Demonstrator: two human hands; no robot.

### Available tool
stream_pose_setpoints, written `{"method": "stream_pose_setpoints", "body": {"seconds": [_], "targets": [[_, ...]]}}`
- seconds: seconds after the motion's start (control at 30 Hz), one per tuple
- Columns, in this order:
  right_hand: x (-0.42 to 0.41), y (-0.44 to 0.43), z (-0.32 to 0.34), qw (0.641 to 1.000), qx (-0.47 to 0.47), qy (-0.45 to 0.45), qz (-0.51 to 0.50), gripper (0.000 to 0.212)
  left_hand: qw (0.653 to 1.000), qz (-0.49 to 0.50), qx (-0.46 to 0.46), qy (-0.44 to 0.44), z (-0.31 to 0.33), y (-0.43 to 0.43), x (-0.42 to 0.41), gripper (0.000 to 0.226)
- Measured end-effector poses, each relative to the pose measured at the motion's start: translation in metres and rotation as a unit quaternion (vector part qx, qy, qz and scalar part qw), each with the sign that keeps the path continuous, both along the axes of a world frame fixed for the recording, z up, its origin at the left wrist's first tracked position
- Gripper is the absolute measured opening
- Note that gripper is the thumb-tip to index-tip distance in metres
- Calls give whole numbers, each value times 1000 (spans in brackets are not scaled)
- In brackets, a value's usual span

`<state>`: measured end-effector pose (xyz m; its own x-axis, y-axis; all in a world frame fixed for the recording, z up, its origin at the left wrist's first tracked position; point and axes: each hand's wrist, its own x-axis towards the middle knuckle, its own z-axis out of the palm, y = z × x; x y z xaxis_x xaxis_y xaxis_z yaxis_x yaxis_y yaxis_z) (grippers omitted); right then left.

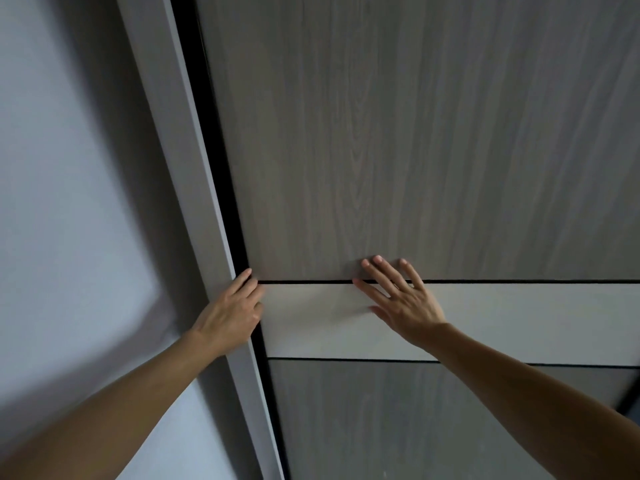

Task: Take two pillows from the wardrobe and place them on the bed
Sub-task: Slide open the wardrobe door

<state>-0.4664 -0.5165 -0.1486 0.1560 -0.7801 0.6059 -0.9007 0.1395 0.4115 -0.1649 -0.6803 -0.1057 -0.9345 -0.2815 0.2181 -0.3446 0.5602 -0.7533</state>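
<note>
Grey-brown wood grain runs in long vertical streaks down the wardrobe door (398, 133), with a looping cathedral figure near its middle. A pale off-white band (519, 320) crosses it, plain and unpatterned, edged above and below by thin black lines. Below that, the same grey grain again, darker in shade. The frame (194, 168) is flat light grey, a black gap (221, 174) beside it. The wall (52, 168) is bluish white, shadowed grey.

Wardrobe door (398, 150) — both palms against it
</note>
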Motion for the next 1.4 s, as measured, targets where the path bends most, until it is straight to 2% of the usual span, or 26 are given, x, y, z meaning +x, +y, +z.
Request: {"method": "stream_pose_setpoints", "body": {"seconds": [0.1, 0.27, 0.43, 0.6, 0.7, 0.83, 0.97, 1.07, 1.17, 1.27, 1.4], "targets": [[7, -10, -3, 1000, -1, 0, 6, 77, 999, 12, -20, -25, 3, 0, 8, 17], [13, -10, -4, 1000, -4, -10, 20, 75, 998, 51, 1, -29, 5, 8, 4, 16], [15, 7, -1, 999, 21, -30, 37, 69, 984, 167, 58, -9, 5, 24, -29, 25], [-24, 77, -23, 991, 65, -117, -29, 66, 961, 262, 84, 36, 9, 45, -63, 22], [-66, 146, -35, 979, 74, -170, -83, 58, 967, 214, 128, 55, -2, 79, -100, 21], [-119, 243, -38, 954, 86, -244, -149, 29, 974, 112, 193, 49, -21, 155, -183, 22], [-167, 338, -42, 940, 97, -251, -210, 13, 964, 30, 262, 34, -55, 247, -279, 26], [-204, 406, -50, 927, 109, -252, -255, 14, 956, -22, 293, 13, -86, 316, -343, 29], [-244, 468, -68, 893, 134, -286, -322, 10, 945, -62, 320, -9, -110, 375, -394, 30], [-279, 511, -85, 865, 152, -304, -369, 24, 936, -89, 338, -37, -128, 412, -437, 31], [-318, 549, -103, 837, 153, -333, -407, 29, 924, -106, 359, -71, -152, 441, -492, 31]]}}
